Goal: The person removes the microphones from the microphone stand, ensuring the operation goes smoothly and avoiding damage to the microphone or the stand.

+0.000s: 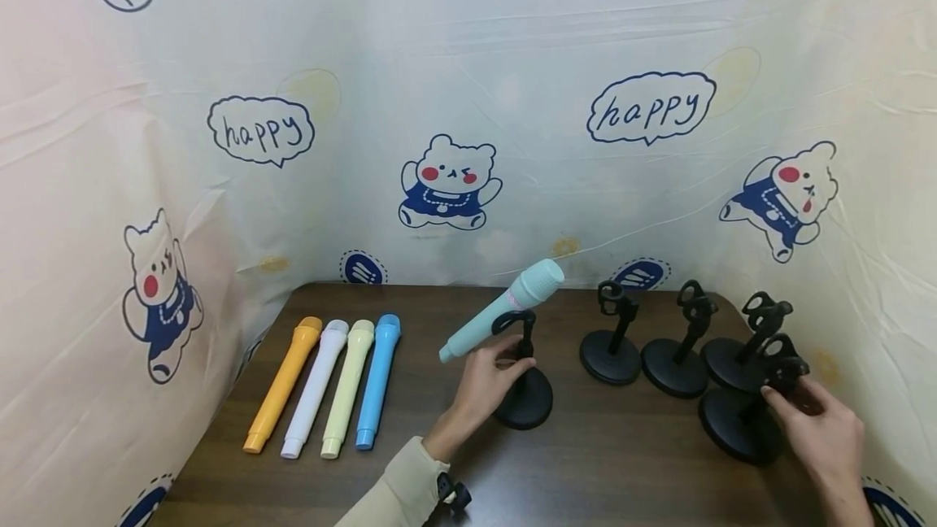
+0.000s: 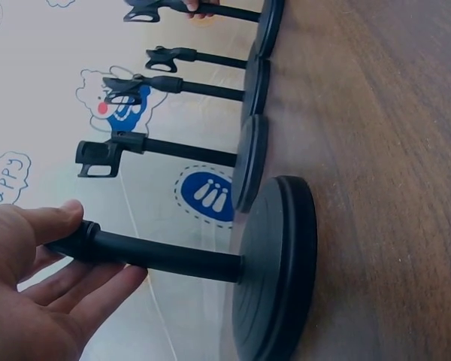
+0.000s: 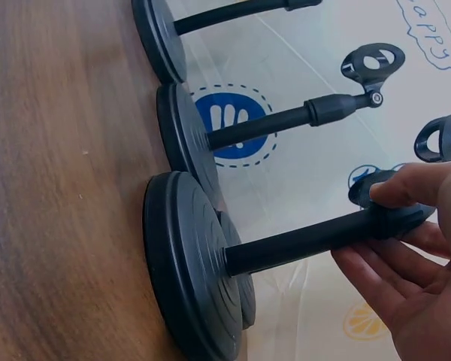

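Note:
In the head view my left hand (image 1: pixel 479 385) holds the upper stem of a black desk microphone stand (image 1: pixel 527 403), whose round base is on the table. A light teal toy microphone (image 1: pixel 479 330) sits tilted in its clip, head up to the right. The left wrist view shows my thumb and fingers (image 2: pixel 98 297) around the stem; the clip is out of frame there. At the right, my right hand (image 1: pixel 827 433) grips a second stand (image 1: pixel 738 428) just below its clip. Its base appears to stand on the table in the right wrist view, and its clip is partly hidden.
Several toy microphones lie side by side at the left: orange (image 1: pixel 281 385), white (image 1: pixel 315 390), pale yellow (image 1: pixel 347 390) and blue (image 1: pixel 378 382). Three more black stands (image 1: pixel 609 358) are upright at the back right, close to the gripped one. A printed cloth (image 1: pixel 512 63) surrounds the table.

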`<state>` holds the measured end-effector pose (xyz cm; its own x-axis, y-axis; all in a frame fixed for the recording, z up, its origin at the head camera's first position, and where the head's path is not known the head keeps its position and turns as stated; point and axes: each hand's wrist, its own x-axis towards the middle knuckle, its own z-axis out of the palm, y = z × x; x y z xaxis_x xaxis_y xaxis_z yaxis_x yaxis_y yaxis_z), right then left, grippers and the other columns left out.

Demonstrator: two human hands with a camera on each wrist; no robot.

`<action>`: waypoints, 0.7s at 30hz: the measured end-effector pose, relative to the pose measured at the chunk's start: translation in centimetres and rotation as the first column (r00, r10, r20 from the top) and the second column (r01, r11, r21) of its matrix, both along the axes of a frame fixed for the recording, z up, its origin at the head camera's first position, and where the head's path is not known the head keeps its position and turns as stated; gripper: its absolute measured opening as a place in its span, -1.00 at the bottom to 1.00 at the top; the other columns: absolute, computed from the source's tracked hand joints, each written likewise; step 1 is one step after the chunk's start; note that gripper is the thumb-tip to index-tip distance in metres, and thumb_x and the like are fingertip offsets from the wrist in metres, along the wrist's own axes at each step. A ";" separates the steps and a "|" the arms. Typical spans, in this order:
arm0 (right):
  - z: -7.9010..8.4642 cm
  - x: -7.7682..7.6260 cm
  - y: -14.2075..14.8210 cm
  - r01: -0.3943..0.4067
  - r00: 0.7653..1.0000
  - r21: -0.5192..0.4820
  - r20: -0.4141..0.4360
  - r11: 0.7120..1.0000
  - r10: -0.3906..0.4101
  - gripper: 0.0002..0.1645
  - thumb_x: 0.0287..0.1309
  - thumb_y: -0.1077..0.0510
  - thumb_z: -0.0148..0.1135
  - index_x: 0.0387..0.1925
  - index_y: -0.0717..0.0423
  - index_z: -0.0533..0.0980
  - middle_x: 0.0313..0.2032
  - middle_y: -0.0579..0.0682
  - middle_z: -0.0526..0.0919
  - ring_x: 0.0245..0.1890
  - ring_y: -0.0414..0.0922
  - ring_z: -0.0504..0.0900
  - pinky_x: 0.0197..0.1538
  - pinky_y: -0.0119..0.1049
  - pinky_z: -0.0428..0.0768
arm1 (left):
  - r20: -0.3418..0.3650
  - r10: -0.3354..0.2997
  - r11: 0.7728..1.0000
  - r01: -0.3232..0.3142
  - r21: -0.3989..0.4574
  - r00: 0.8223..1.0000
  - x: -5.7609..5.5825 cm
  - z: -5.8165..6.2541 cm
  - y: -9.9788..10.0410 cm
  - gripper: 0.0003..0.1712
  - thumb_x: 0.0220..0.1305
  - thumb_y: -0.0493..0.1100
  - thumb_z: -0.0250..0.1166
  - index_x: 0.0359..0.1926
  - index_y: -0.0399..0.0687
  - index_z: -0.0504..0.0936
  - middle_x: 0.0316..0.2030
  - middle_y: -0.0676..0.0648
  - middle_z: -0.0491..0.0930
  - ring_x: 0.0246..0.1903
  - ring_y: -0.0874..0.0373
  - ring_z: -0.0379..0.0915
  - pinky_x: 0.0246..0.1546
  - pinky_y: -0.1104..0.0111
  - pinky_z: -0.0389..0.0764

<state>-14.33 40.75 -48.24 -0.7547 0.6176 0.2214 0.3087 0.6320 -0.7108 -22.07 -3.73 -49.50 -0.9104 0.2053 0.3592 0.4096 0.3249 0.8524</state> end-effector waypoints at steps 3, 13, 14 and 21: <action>-0.1 -0.1 0.2 -0.023 1.000 0.010 0.005 1.000 0.023 -0.43 0.24 0.02 0.50 0.15 0.32 0.66 -0.18 0.35 0.81 -0.53 -0.80 0.22 -0.42 -0.68 0.33 | 0.010 -0.004 1.000 0.004 -0.013 1.000 0.2 0.1 0.0 -0.56 0.39 -0.14 0.48 0.24 -0.15 0.71 0.00 -0.18 0.81 0.01 -0.01 0.80 0.01 0.37 0.78; -0.4 0.3 0.3 -0.071 0.997 -0.016 0.006 0.997 0.071 -0.47 0.26 -0.01 0.49 0.10 0.29 0.65 -0.54 -0.63 0.58 -0.50 -0.82 0.28 -0.38 -0.68 0.36 | 0.047 -0.050 0.977 0.059 -0.206 0.998 1.5 2.3 -0.8 -0.47 0.52 -0.23 0.32 0.44 -0.20 0.54 0.14 -0.27 0.75 0.03 -0.02 0.80 -0.02 0.37 0.79; -0.3 0.2 0.4 -0.071 0.997 -0.013 0.030 0.997 0.071 -0.45 0.28 -0.03 0.48 0.12 0.29 0.64 -0.46 -0.42 0.72 -0.49 -0.80 0.26 -0.38 -0.66 0.37 | 0.039 -0.054 0.971 0.061 -0.232 0.998 1.7 2.7 -1.0 -0.48 0.53 -0.22 0.31 0.44 -0.18 0.54 0.14 -0.25 0.75 0.04 0.01 0.80 -0.02 0.39 0.78; 1.5 1.0 -1.4 0.025 0.998 -0.099 -0.054 0.995 -0.031 -0.59 0.36 0.14 0.33 0.17 0.15 0.54 -0.05 0.06 0.70 -0.43 -0.66 0.31 -0.39 -0.78 0.34 | -0.087 -0.054 0.970 0.032 -0.239 0.995 3.1 6.0 -3.2 -0.76 0.51 -0.23 0.33 0.10 -0.13 0.77 -0.12 -0.04 0.84 -0.20 0.23 0.79 -0.18 0.46 0.77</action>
<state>-13.34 39.39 -46.75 -0.7249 0.6593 0.1994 0.2839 0.5497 -0.7856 -19.01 -6.94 -43.49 -0.8643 0.3326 0.3773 0.5005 0.4937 0.7112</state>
